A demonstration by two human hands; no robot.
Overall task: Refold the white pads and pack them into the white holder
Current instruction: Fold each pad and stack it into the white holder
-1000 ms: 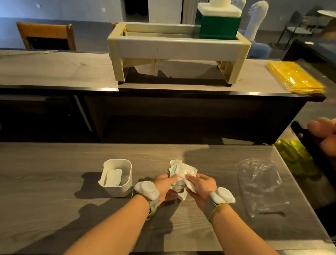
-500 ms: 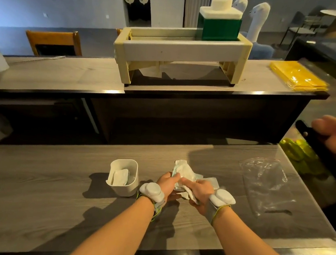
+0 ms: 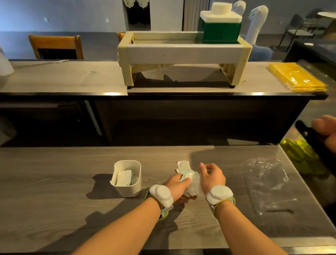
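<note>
White pad (image 3: 188,177), soft and crumpled, gripped by left hand (image 3: 176,184); right hand (image 3: 212,176) loosely curled beside rounded plastic holder (image 3: 128,186).

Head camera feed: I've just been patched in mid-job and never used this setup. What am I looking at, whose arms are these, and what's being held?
There is no robot here. It is one view, from a camera worn on a person's head, looking forward and down at their own bare arms. Each wrist wears a white band device.

The left hand grips a crumpled white pad lying on the grey wooden table. The right hand hovers over the pad with loosely curled fingers and seems to hold nothing.

To the left of the hands stands the white holder, with at least one folded pad already inside. To the right lies an empty-looking clear plastic bag.
</note>
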